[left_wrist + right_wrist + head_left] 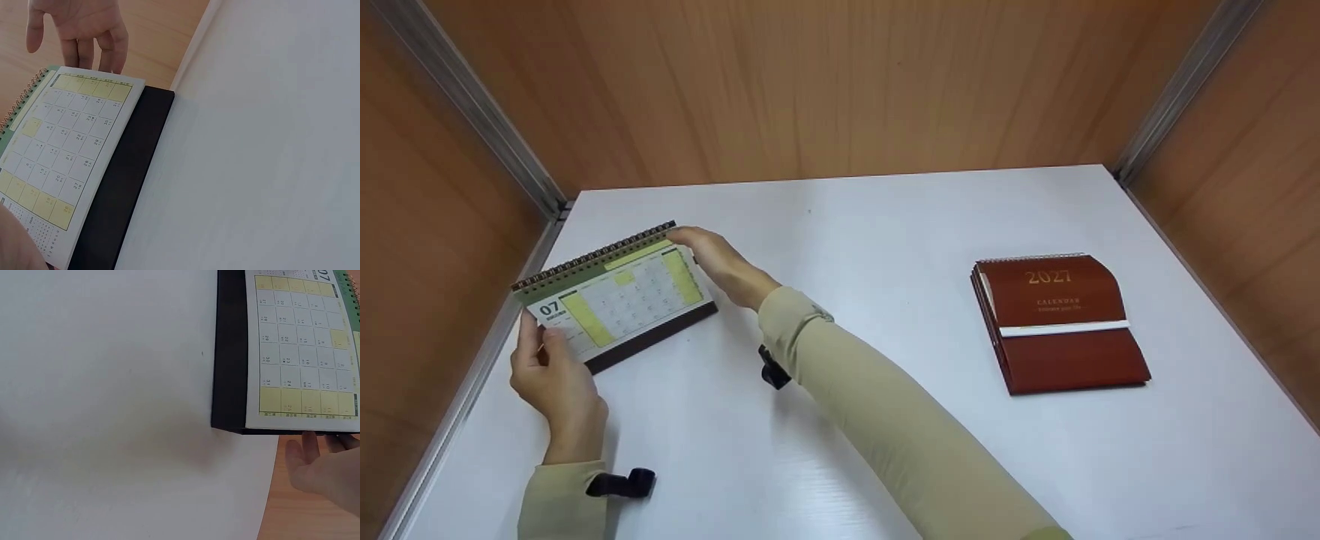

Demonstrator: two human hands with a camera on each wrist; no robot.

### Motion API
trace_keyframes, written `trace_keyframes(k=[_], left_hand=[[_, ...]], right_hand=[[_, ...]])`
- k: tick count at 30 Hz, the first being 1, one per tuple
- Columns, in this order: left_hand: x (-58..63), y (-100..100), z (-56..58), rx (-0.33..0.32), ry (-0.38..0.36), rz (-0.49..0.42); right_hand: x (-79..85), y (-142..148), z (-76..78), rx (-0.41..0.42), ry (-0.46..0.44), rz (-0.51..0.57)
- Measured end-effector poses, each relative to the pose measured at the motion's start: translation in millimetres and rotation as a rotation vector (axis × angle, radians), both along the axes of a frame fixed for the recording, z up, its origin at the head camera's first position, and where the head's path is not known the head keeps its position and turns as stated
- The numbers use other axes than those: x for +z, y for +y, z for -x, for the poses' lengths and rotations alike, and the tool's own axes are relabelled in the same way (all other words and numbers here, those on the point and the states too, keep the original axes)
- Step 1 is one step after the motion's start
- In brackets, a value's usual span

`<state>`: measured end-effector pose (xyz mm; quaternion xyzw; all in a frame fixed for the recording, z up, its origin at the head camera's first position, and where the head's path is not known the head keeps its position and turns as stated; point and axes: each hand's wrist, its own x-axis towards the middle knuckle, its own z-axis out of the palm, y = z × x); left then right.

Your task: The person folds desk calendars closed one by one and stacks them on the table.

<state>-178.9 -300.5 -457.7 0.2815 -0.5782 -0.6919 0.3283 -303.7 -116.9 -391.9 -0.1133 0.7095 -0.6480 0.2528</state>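
Note:
A spiral-bound desk calendar (634,296) stands tilted at the left of the white table, its page marked 07 facing up. My left hand (559,390) grips its lower left side, thumb over the page and the other fingers at the edge, partly hidden behind. At the opposite end is my right hand (724,262), close by the upper right corner. In the left wrist view the right hand (84,22) has its fingers hanging loose past the side of the calendar (67,140). The right wrist view shows its fingers (309,444) right at the calendar's side edge.
A dark red 2027 calendar (1061,360) with a white band (1065,328) across it lies on the right of the table (870,240). Wooden panels (840,90) with metal corner rails (472,90) enclose the table at the back and both sides.

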Motion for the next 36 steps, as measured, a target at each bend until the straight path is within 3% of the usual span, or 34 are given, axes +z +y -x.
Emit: trace_keyframes(k=[13, 22, 36], left_hand=[[2.8, 0.7, -0.1, -0.009, 0.002, -0.034], [3.1, 1.4, -0.8, -0.020, 0.029, -0.024], [3.4, 0.4, -2.8, -0.028, -0.001, -0.009]], right_hand=[[6.5, 1.6, 3.9, 0.009, 0.038, 0.103], [12.5, 2.0, 3.7, -0.016, 0.054, 0.127], [19.1, 10.7, 3.4, 0.048, 0.165, 0.116]])
